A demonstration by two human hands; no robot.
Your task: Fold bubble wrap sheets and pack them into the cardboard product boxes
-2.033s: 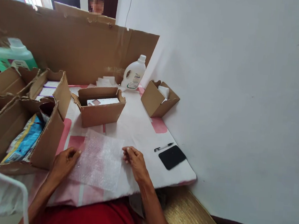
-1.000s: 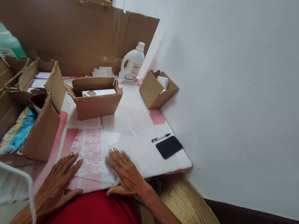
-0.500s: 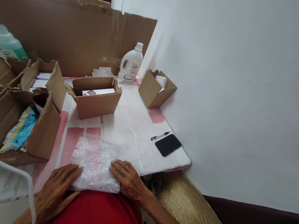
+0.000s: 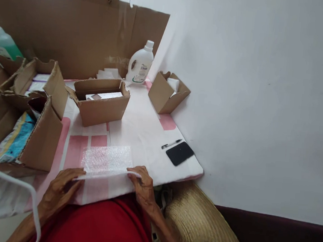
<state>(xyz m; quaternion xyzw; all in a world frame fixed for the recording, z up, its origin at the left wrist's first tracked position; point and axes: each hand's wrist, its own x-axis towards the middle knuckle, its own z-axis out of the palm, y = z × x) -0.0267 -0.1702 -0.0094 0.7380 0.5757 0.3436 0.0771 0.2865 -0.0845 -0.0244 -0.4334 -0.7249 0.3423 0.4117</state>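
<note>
A clear sheet of bubble wrap lies on the pink and white tablecloth in front of me, its near edge lifted off the table. My left hand pinches the near left corner between thumb and fingers. At the near right corner, my right hand grips the same edge, thumb below and fingers above. The far part of the sheet rests flat, with the cloth's pink blocks showing through it.
Open cardboard boxes stand at the left and centre, and a small one sits by the wall. A white jug is behind. A pen and black phone-like slab lie right. A white cable crosses lower left.
Both hands lay on the flat bubble wrap before. Now they hold its near edge, which has been raised and brought away from the table's front edge. The camera view has tilted slightly down.
</note>
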